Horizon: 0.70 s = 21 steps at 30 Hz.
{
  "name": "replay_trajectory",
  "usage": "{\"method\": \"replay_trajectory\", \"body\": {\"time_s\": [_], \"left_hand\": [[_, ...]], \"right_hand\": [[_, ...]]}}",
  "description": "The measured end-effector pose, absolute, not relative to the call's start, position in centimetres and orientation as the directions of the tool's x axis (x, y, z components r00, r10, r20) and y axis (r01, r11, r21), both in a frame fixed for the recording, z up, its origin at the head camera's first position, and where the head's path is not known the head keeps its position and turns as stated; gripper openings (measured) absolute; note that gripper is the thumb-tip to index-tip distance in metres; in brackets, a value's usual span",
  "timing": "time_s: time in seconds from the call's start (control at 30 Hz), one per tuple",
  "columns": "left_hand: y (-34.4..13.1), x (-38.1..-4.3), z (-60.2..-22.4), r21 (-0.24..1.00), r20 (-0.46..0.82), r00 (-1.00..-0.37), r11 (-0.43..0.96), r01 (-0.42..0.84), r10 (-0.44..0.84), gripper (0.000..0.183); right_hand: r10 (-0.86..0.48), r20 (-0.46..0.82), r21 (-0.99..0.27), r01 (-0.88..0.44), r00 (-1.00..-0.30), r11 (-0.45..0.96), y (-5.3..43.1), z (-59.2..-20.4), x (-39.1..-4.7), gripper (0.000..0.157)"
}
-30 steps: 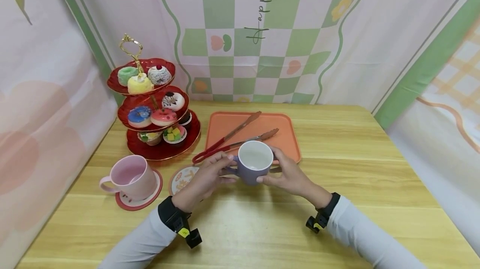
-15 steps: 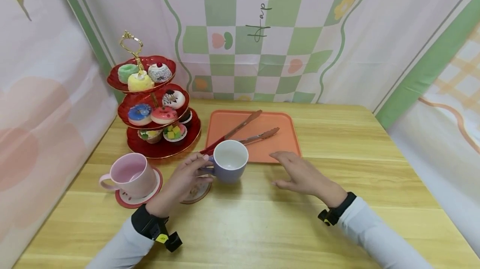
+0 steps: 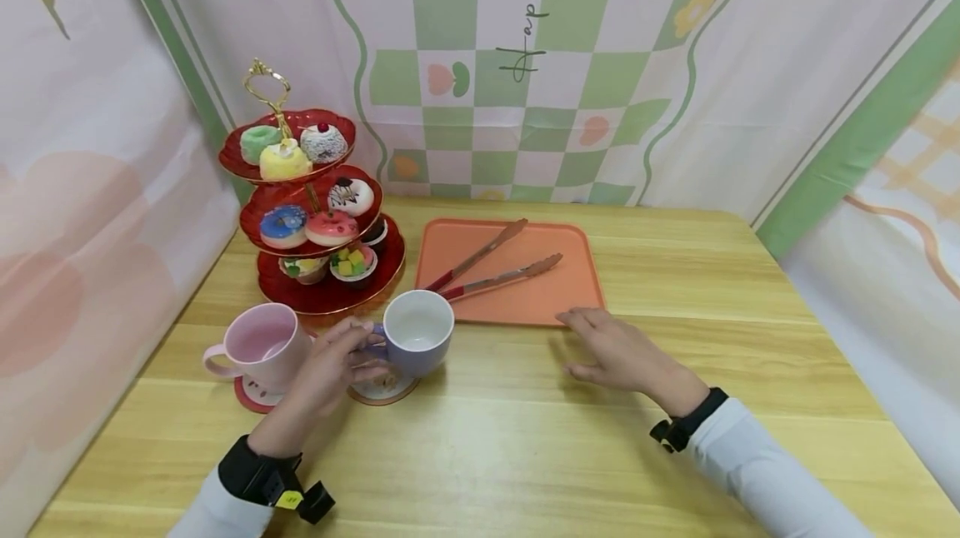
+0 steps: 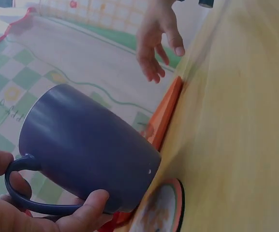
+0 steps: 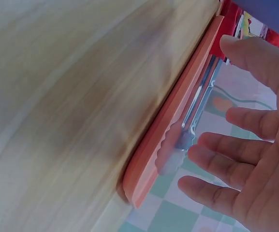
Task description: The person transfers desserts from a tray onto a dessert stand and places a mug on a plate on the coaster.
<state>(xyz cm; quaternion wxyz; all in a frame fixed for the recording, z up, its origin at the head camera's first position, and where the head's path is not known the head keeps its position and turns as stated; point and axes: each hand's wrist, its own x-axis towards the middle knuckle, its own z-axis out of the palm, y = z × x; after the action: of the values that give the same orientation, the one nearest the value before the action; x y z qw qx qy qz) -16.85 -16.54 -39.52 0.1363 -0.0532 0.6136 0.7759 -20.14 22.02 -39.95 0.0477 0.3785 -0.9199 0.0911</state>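
Observation:
My left hand [image 3: 330,367] grips the handle of a blue-purple mug [image 3: 422,336], white inside. In the left wrist view the mug [image 4: 88,145] hangs tilted, its base just above a round coaster [image 4: 156,210]. That coaster [image 3: 382,391] is partly hidden under mug and hand in the head view. Over the table near the orange tray's front right corner, my right hand [image 3: 633,359] holds nothing; its fingers look relaxed and spread in the right wrist view. To the left, a pink mug [image 3: 264,346] stands on a red-rimmed coaster [image 3: 253,395], partly covered by my left hand.
On the orange tray [image 3: 525,305] lie red-handled tongs [image 3: 495,276], their handle ends hidden behind the mug. A three-tier red stand [image 3: 322,296] with several cakes and donuts rises at the back left. A printed cloth [image 3: 510,130] hangs behind the table.
My right hand has let go of the blue-purple mug and moved away to the right. The left hand has carried the mug leftward, over the coaster.

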Motion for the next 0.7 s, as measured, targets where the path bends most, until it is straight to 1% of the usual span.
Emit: {"method": "replay_trajectory", "body": {"time_s": [0.2, 0.3, 0.47, 0.7], "left_hand": [[-17.7, -16.3, -39.9, 0.922, -0.288, -0.954, -0.248, -0.298, 0.077, 0.018], [-18.3, -16.0, -40.1, 0.918, -0.280, -0.959, -0.276, -0.283, 0.053, 0.018], [-19.1, -15.8, -40.6, 0.913, -0.254, -0.966, -0.317, -0.257, 0.051, 0.024], [-19.3, -15.4, -40.9, 0.925, -0.253, -0.967, -0.289, -0.246, 0.013, 0.024]], "right_hand": [[-0.678, 0.132, -0.148, -0.691, -0.723, 0.708, 22.2, -40.0, -20.1, 0.068], [-0.680, 0.134, -0.158, -0.693, -0.721, 0.704, 22.2, -40.1, -20.2, 0.069], [-0.675, 0.123, -0.174, -0.685, -0.728, 0.707, 22.0, -40.3, -20.3, 0.069], [-0.661, 0.101, -0.197, -0.666, -0.743, 0.719, 21.9, -40.4, -20.0, 0.070]]}}
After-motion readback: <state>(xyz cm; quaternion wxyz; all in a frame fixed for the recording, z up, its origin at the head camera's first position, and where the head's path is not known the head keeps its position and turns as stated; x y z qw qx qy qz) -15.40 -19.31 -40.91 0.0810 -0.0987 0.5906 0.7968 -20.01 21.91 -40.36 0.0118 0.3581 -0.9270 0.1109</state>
